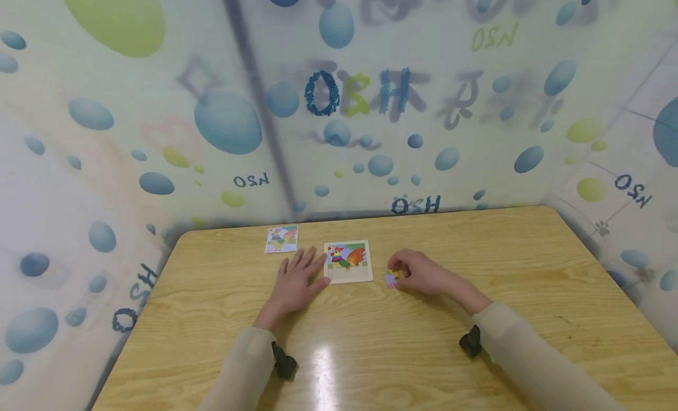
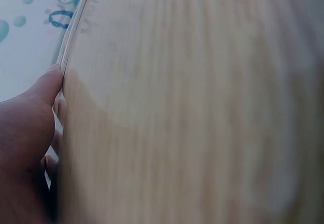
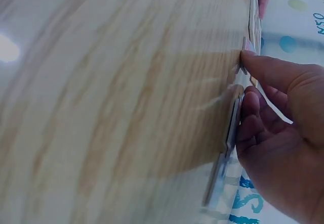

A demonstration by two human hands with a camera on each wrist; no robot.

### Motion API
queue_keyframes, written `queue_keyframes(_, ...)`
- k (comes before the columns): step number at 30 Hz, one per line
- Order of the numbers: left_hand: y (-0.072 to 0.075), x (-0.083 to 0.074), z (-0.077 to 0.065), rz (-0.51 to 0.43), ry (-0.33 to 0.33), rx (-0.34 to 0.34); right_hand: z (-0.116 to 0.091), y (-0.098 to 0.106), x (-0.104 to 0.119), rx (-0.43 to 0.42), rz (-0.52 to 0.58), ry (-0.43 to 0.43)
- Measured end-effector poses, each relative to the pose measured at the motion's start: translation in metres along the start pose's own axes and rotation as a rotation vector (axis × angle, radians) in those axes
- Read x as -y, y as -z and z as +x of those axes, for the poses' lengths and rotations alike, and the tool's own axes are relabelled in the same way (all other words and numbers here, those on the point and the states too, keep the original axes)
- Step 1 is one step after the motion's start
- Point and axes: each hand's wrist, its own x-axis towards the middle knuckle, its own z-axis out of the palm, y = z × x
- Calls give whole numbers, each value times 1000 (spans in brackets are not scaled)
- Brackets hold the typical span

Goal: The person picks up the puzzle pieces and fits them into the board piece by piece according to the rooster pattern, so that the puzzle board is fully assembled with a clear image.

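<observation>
A square rooster puzzle board [image 1: 348, 278] lies on the table, its picture partly filled with pieces and its lower strip pale. My left hand [image 1: 298, 284] rests flat with spread fingers, thumb and index finger touching the board's left edge; its thumb [image 2: 46, 85] also shows in the left wrist view. Right of the board, my right hand [image 1: 421, 272] bends its fingers over small purple and yellow puzzle pieces [image 1: 391, 279]. In the right wrist view the thumb and fingers pinch a thin piece [image 3: 243, 57]; the index fingertip is partly hidden. Other flat pieces [image 3: 232, 125] lie under the fingers.
A rooster picture card [image 1: 282, 239] lies left of the board near the table's back edge. The wooden table [image 1: 402, 352] meets patterned wall cloth [image 1: 360, 163] at the back and sides.
</observation>
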Motion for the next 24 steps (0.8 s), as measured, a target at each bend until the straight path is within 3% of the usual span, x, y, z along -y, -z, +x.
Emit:
queue_keyframes(10, 2, -3, -1, 6, 9, 9, 1, -2, 5, 0, -16, 37)
queue_keyframes(24, 0, -1, 0, 3, 2, 2, 5, -9, 7, -43, 65, 76)
